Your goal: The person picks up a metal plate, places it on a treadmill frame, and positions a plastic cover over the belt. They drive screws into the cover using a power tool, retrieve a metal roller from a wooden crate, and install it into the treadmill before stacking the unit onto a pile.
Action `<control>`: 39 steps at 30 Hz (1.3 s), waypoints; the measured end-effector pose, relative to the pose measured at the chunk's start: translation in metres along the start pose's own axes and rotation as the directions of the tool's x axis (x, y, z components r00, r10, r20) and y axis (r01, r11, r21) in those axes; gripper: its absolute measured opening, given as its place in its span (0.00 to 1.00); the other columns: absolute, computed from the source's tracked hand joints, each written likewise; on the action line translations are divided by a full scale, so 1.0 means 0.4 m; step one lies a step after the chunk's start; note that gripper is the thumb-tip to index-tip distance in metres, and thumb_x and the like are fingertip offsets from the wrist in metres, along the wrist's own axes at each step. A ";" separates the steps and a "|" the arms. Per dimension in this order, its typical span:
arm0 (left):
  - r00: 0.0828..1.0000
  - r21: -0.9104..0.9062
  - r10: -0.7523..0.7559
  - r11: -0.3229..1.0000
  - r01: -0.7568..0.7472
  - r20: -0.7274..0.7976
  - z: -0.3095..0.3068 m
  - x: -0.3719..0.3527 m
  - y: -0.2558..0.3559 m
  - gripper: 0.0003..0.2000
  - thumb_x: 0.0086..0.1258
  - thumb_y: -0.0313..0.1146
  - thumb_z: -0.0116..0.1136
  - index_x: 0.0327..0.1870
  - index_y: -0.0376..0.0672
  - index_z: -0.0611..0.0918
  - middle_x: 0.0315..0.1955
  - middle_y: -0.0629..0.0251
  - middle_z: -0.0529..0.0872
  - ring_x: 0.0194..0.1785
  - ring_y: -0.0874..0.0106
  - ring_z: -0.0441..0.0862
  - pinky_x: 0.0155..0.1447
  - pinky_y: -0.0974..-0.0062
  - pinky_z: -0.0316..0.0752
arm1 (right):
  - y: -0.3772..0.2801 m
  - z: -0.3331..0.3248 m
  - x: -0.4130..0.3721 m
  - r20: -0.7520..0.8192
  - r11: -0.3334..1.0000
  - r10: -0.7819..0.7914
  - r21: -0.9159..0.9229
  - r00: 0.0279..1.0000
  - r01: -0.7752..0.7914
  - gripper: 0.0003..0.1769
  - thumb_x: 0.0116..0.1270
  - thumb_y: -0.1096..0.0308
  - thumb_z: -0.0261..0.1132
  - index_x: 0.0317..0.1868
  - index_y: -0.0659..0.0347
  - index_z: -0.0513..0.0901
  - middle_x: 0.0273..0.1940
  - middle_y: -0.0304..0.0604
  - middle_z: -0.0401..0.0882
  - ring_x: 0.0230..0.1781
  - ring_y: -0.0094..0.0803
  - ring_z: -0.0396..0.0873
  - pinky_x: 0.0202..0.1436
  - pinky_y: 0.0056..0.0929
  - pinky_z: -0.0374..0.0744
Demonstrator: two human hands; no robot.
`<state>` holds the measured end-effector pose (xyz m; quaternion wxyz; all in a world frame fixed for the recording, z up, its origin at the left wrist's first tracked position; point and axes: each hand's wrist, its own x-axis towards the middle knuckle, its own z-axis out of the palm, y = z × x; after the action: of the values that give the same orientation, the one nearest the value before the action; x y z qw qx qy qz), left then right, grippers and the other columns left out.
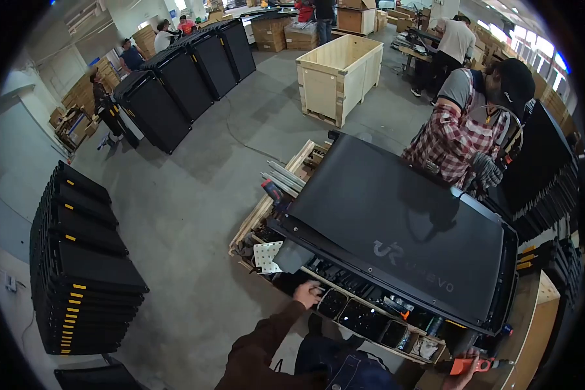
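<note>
My left hand (pixel 307 294), at the end of a dark brown sleeve, is at the left end of a row of small parts bins (pixel 359 318). Its fingers are curled at a bin's edge, and whatever they grip is too small to make out. At the lower right, my right hand (pixel 472 365) is closed around an orange-red power screwdriver (pixel 463 367), its tip pointing right. Above the bins a large black panel (pixel 396 221) with a grey logo lies tilted on the wooden workbench (pixel 257 218). A white perforated plate (pixel 267 257) rests near the panel's left corner.
Across the panel stands a co-worker (pixel 465 127) in a plaid shirt and gloves. Stacked black panels (pixel 88 273) stand at left, with more black cases (pixel 185 81) behind. A wooden crate (pixel 338 75) sits beyond the bench. Another power tool (pixel 273 190) lies beside metal tubes (pixel 286 175).
</note>
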<state>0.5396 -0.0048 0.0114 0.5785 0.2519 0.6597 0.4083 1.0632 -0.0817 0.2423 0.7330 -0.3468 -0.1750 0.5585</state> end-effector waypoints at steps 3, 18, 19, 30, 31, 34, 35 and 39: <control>0.926 -0.033 -0.016 0.999 0.031 0.376 0.221 -0.172 0.131 0.18 0.74 0.32 0.63 0.60 0.35 0.78 0.42 0.62 0.88 0.40 0.77 0.84 0.44 0.79 0.81 | 0.016 0.053 0.039 0.179 0.994 -0.031 0.109 0.983 0.011 0.22 0.73 0.65 0.66 0.64 0.58 0.71 0.58 0.46 0.75 0.55 0.39 0.77 0.66 0.37 0.75; 0.800 -0.196 0.277 0.960 -0.201 0.533 0.658 -0.537 0.278 0.09 0.74 0.26 0.62 0.50 0.32 0.85 0.36 0.68 0.86 0.37 0.81 0.81 0.42 0.80 0.76 | 0.011 0.128 0.109 0.065 0.964 0.039 0.261 0.997 -0.054 0.15 0.70 0.71 0.66 0.54 0.55 0.74 0.49 0.46 0.80 0.46 0.38 0.78 0.60 0.44 0.77; 0.785 -0.031 0.411 0.893 -0.449 0.464 0.671 -0.553 0.281 0.08 0.72 0.25 0.63 0.48 0.34 0.85 0.34 0.66 0.85 0.35 0.77 0.81 0.41 0.78 0.75 | 0.001 0.121 0.104 0.047 0.974 0.048 0.217 0.998 -0.057 0.16 0.70 0.68 0.67 0.55 0.56 0.74 0.49 0.43 0.76 0.48 0.37 0.76 0.61 0.43 0.75; 0.805 -0.058 0.114 0.993 -0.099 0.582 0.758 -0.453 0.259 0.08 0.73 0.28 0.64 0.49 0.42 0.84 0.33 0.69 0.83 0.35 0.78 0.78 0.41 0.77 0.75 | -0.001 0.069 0.147 -0.114 0.998 -0.019 0.054 0.993 0.025 0.16 0.70 0.72 0.65 0.56 0.57 0.73 0.49 0.45 0.81 0.47 0.36 0.80 0.61 0.43 0.79; 0.771 -0.256 0.000 0.943 0.211 0.637 0.772 -0.421 0.247 0.07 0.76 0.32 0.62 0.49 0.43 0.84 0.34 0.70 0.82 0.34 0.81 0.77 0.39 0.80 0.74 | -0.005 0.093 0.162 -0.076 0.997 -0.071 0.031 0.995 0.074 0.19 0.69 0.75 0.65 0.58 0.59 0.71 0.50 0.48 0.81 0.47 0.38 0.83 0.59 0.43 0.81; 0.694 -0.573 0.027 0.588 0.571 0.720 0.833 -0.352 0.226 0.09 0.77 0.36 0.61 0.52 0.45 0.81 0.34 0.72 0.80 0.34 0.81 0.76 0.39 0.82 0.74 | -0.001 0.174 0.202 0.045 0.960 -0.220 -0.169 0.974 0.224 0.24 0.66 0.76 0.68 0.60 0.62 0.71 0.52 0.52 0.82 0.48 0.40 0.85 0.58 0.42 0.82; 0.725 -0.589 -0.020 0.568 0.575 0.688 0.856 -0.363 0.258 0.11 0.78 0.42 0.59 0.52 0.47 0.81 0.33 0.74 0.78 0.32 0.81 0.74 0.38 0.83 0.73 | 0.011 0.192 0.216 0.117 0.942 -0.255 -0.195 0.960 0.274 0.25 0.64 0.77 0.69 0.60 0.62 0.71 0.52 0.52 0.82 0.49 0.40 0.85 0.57 0.41 0.83; 0.705 -0.651 -0.053 0.342 0.678 0.707 0.894 -0.287 0.239 0.15 0.78 0.49 0.55 0.49 0.47 0.80 0.31 0.76 0.77 0.30 0.82 0.73 0.33 0.83 0.71 | 0.071 0.226 0.264 0.312 0.884 -0.283 -0.283 0.907 0.373 0.25 0.60 0.81 0.72 0.56 0.64 0.72 0.51 0.53 0.83 0.50 0.38 0.85 0.58 0.37 0.83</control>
<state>0.8962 0.0429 0.1559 0.8678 -0.1454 0.1771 0.4409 1.0182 0.0496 0.2716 0.7179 -0.3548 -0.4193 0.4277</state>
